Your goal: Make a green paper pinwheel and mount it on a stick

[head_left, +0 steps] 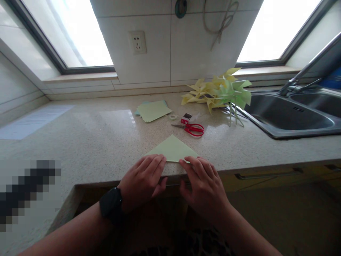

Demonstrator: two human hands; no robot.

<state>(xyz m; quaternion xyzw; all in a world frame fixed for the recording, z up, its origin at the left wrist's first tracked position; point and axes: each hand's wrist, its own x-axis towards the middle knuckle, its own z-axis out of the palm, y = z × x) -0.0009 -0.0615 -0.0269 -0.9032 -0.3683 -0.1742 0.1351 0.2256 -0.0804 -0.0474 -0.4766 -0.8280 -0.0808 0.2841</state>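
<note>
A pale green sheet of paper (173, 148), folded into a triangle with its tip pointing away, lies at the near edge of the speckled counter (106, 142). My left hand (144, 179), a black watch on its wrist, presses its fingertips on the fold's left end. Pressing the right end of the same fold are the fingertips of my right hand (204, 183). Both hands lie flat with fingers together on the paper's near edge.
Red-handled scissors (192, 128), a small red box (185, 118) and a tape roll (173, 117) lie behind the paper. A stack of green sheets (153, 110) sits further back. Yellow and green paper pinwheels (221, 93) lie beside the steel sink (290, 113) at right.
</note>
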